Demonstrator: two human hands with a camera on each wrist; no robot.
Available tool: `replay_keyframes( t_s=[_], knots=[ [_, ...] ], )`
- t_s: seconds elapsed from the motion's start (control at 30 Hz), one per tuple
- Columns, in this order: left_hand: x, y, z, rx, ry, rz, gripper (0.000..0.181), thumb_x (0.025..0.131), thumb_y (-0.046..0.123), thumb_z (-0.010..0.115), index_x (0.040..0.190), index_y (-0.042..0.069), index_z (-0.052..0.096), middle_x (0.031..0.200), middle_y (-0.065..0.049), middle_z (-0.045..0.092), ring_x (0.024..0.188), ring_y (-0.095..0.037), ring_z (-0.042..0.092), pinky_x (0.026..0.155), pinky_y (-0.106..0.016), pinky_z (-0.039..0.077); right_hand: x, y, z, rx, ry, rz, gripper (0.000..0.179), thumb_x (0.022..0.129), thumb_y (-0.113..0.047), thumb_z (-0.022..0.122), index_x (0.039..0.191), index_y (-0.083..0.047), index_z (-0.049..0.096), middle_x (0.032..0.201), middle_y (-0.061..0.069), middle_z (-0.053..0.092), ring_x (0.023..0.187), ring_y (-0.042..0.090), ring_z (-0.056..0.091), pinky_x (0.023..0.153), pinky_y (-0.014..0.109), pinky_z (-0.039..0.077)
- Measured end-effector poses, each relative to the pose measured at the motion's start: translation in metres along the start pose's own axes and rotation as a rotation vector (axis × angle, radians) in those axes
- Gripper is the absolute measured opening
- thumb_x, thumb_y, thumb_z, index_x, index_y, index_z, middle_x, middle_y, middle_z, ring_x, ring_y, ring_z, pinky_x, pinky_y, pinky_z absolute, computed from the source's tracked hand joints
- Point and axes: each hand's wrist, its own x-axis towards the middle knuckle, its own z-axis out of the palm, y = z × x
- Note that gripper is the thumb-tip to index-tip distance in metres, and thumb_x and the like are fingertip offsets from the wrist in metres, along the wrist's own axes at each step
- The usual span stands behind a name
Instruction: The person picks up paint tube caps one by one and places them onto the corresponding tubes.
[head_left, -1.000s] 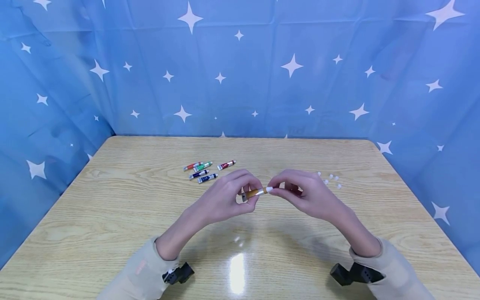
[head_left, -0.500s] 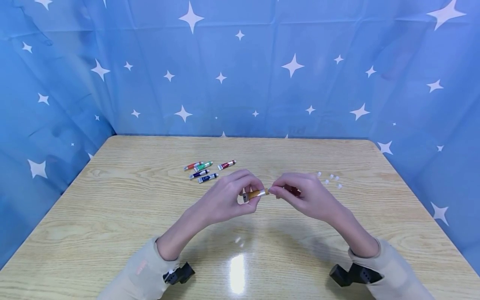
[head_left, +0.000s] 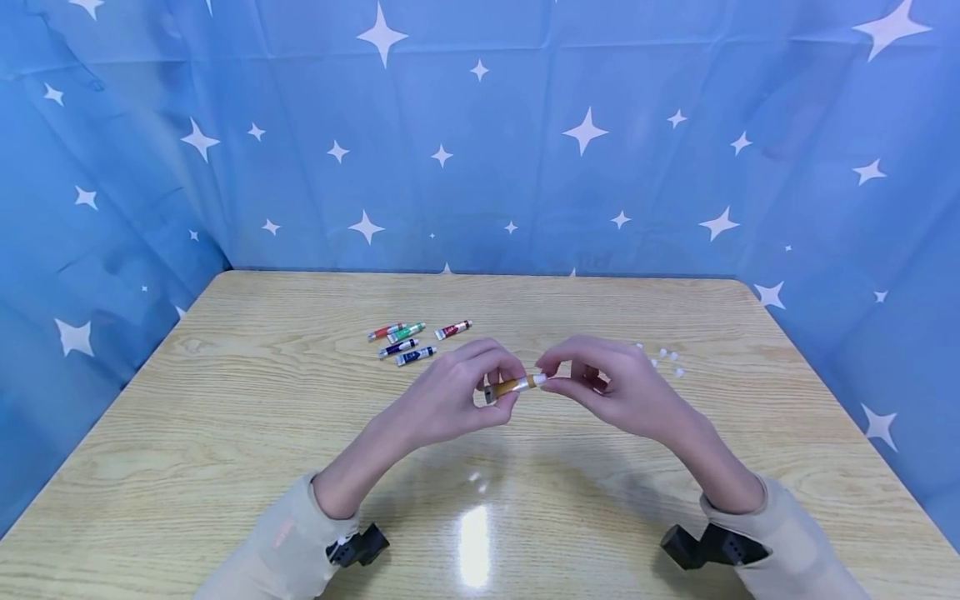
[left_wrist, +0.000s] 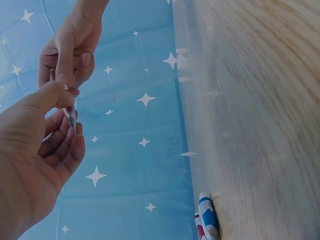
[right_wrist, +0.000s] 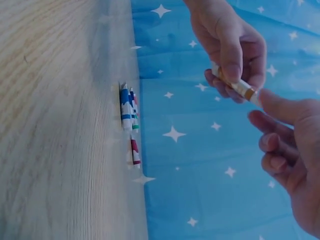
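Note:
In the head view my left hand (head_left: 457, 392) holds an ochre paint tube (head_left: 506, 388) between thumb and fingers, above the middle of the table. Its flat crimped end points left and its white cap (head_left: 539, 379) points right. My right hand (head_left: 607, 383) has its thumb and index finger at that cap, pinching it. The right wrist view shows the right thumb against the tip of the tube (right_wrist: 243, 89), with the other fingers loosely curled. From the left wrist, the tube (left_wrist: 71, 117) is mostly hidden by fingers.
Several paint tubes lie at the back left of the wooden table (head_left: 225, 433): orange (head_left: 386, 332), green (head_left: 407, 332), dark red (head_left: 453, 330), purple-blue (head_left: 397, 348) and blue (head_left: 416, 357). Several small white pieces (head_left: 672, 356) lie right of the right hand. A starry blue curtain (head_left: 480, 192) stands behind.
Half a second ago the right fingers covered the white cap; now they have shifted slightly up and back, and the cap shows again. The left hand and tube stay almost still.

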Motion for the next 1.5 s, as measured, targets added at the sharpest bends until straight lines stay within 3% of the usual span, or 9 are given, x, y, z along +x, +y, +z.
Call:
replay_keyframes(
  t_s=[0.4, 0.6, 0.8, 0.93, 1.5],
  knots=[
    [0.000, -0.003, 0.002, -0.022, -0.002, 0.006, 0.016, 0.086, 0.003, 0.071, 0.101, 0.007, 0.068, 0.093, 0.001, 0.063, 0.078, -0.008, 0.056, 0.061, -0.023, 0.051, 0.001, 0.000, 0.002, 0.042, 0.002, -0.058, 0.038, 0.077, 0.016, 0.078, 0.103, -0.011, 0.073, 0.094, -0.004, 0.070, 0.062, 0.003, 0.049, 0.054, 0.015, 0.041],
    [0.000, -0.002, 0.001, -0.024, -0.005, 0.000, 0.016, 0.086, 0.003, 0.071, 0.102, 0.007, 0.068, 0.093, 0.001, 0.063, 0.078, -0.008, 0.056, 0.061, -0.017, 0.048, 0.002, 0.000, 0.005, 0.025, 0.038, -0.074, 0.034, 0.078, 0.013, 0.078, 0.102, -0.010, 0.074, 0.090, -0.004, 0.070, 0.062, 0.003, 0.049, 0.055, 0.015, 0.041],
    [0.000, -0.001, 0.001, -0.023, -0.011, -0.013, 0.016, 0.087, 0.002, 0.072, 0.101, 0.007, 0.067, 0.093, 0.001, 0.063, 0.078, -0.008, 0.057, 0.064, -0.014, 0.048, 0.001, 0.002, 0.007, 0.017, 0.060, -0.079, 0.007, 0.094, -0.011, 0.072, 0.101, -0.009, 0.074, 0.089, -0.003, 0.070, 0.062, 0.004, 0.050, 0.054, 0.015, 0.042],
    [0.000, -0.001, 0.001, -0.023, -0.012, -0.020, 0.016, 0.087, 0.002, 0.073, 0.101, 0.006, 0.068, 0.092, 0.001, 0.063, 0.077, -0.009, 0.057, 0.064, -0.014, 0.048, 0.001, 0.004, 0.008, -0.008, 0.063, -0.079, 0.019, 0.101, -0.025, 0.064, 0.099, -0.009, 0.074, 0.086, -0.004, 0.069, 0.059, 0.002, 0.046, 0.050, 0.016, 0.039],
    [0.000, 0.003, 0.002, 0.028, -0.006, -0.018, 0.014, 0.087, 0.001, 0.074, 0.100, 0.004, 0.069, 0.096, -0.003, 0.066, 0.079, -0.011, 0.061, 0.068, -0.014, 0.050, 0.000, 0.005, 0.014, -0.061, 0.079, -0.077, 0.028, 0.104, -0.030, 0.057, 0.093, -0.010, 0.073, 0.077, -0.006, 0.064, 0.055, 0.000, 0.041, 0.048, 0.015, 0.036]
  ],
)
